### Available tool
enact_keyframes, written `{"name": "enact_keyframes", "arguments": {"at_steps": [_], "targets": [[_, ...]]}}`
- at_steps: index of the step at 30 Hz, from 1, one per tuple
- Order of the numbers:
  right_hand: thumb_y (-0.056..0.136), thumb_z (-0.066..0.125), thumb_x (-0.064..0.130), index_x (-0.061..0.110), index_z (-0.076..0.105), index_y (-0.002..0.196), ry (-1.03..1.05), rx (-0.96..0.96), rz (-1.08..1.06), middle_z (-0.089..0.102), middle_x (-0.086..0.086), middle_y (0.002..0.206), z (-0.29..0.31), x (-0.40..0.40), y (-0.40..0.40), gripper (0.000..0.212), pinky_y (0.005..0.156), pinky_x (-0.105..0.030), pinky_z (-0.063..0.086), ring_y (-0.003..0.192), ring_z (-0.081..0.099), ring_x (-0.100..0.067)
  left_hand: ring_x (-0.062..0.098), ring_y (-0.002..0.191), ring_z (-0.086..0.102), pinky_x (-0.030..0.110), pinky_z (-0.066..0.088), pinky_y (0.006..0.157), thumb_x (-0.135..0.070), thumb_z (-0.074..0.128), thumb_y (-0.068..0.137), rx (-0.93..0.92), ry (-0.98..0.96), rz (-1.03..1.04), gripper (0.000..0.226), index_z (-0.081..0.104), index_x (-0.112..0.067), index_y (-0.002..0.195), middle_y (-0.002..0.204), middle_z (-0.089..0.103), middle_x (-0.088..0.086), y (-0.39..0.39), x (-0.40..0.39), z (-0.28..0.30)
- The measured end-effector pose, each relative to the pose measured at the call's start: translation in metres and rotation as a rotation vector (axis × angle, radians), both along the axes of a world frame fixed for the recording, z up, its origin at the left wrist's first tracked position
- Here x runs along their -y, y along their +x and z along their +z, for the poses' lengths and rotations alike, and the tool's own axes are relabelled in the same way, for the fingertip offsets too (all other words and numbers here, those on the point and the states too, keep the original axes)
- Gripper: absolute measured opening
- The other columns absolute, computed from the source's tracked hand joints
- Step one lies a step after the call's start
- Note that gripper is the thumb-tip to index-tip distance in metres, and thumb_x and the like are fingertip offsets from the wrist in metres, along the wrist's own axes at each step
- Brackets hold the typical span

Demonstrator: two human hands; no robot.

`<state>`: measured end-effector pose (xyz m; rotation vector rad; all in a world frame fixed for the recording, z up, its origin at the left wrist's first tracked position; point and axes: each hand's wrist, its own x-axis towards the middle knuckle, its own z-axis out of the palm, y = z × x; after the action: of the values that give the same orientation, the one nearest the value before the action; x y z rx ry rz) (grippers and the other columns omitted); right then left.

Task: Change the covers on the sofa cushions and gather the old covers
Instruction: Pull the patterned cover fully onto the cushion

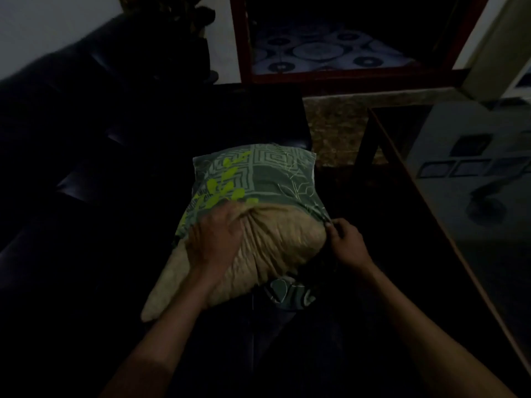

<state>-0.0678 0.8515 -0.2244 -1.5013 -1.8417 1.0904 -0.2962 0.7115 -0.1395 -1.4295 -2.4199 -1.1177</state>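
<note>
— What is lying where, starting with the big things?

— The dark sofa [86, 173] is carrying everything. On its seat the beige cushion [270, 248] is lying, its far half sitting inside the green patterned cover [267, 176], its near half bulging out bare toward the person. Just beside the cushion's near edge, another bit of green patterned cloth [290, 291] is peeking out; I cannot tell whether it belongs to the same cover.

— And the hands?

— The left hand [215, 237] is lying on the cushion's left side, fingers curled and digging into the bunched filling right at the cover's open edge. The right hand [344, 237] is pinching the cover's hem at the cushion's right side, fingertips closed on the cloth.

— Going on or coming off?

— I cannot tell which from this dim view. Either way, I judge the trick is working both sides evenly: the left hand is squeezing the stuffing smaller while the right is drawing the hem along. Pulling one side alone is likely jamming the cloth against the bulge.
</note>
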Motion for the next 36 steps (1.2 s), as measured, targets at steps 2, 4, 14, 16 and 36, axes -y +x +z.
{"name": "enact_keyframes", "arguments": {"at_steps": [2,4,14,16,36], "targets": [[0.104,0.057,0.027,0.012,0.066,0.106,-0.106,-0.212,-0.007,0.07,0.0,0.096,0.001,0.008,-0.01,0.018,0.078,-0.028,0.049,0.092,0.067,-0.017,0.037,0.089,0.067,0.035,0.048,0.07,-0.017,0.06,0.084,0.056,0.012,0.094,0.027,0.075,-0.02,0.107,0.094,0.073,0.013,-0.015,-0.017,0.018],[0.1,0.062,0.036,0.015,0.065,0.107,-0.212,-0.352,-0.033,0.071,-0.001,0.101,0.005,0.016,-0.018,0.022,0.077,-0.026,0.053,0.092,0.068,-0.014,0.036,0.091,0.068,0.038,0.052,0.072,-0.024,0.057,0.084,0.089,0.035,0.114,0.028,0.075,-0.025,0.105,0.094,0.074,0.011,-0.027,-0.034,0.028],[0.078,0.071,0.058,0.03,0.061,0.119,-0.134,0.188,0.023,0.072,0.0,0.114,0.004,0.029,-0.025,0.05,0.091,-0.043,0.054,0.105,0.067,-0.027,0.035,0.108,0.063,0.037,0.045,0.08,-0.018,0.056,0.089,0.016,-0.05,0.11,0.031,0.073,-0.03,0.112,0.109,0.073,0.006,-0.044,-0.067,0.038],[0.082,0.074,0.041,0.021,0.054,0.128,-0.165,0.296,-0.016,0.066,-0.01,0.123,0.003,0.033,-0.026,0.054,0.091,-0.042,0.051,0.112,0.063,-0.035,0.033,0.108,0.063,0.034,0.04,0.076,-0.018,0.057,0.089,-0.021,-0.058,0.067,0.03,0.073,-0.027,0.112,0.111,0.072,0.006,-0.037,-0.06,0.034],[0.093,0.07,0.021,0.008,0.07,0.102,0.185,0.359,0.232,0.072,-0.012,0.095,-0.011,0.092,-0.009,0.016,0.069,-0.038,0.053,0.086,0.068,-0.032,0.027,0.155,-0.002,0.063,0.008,0.121,-0.102,0.05,0.055,-0.21,-0.365,-0.289,0.141,0.009,-0.017,0.161,0.168,0.005,0.007,0.003,0.073,-0.063]]}}
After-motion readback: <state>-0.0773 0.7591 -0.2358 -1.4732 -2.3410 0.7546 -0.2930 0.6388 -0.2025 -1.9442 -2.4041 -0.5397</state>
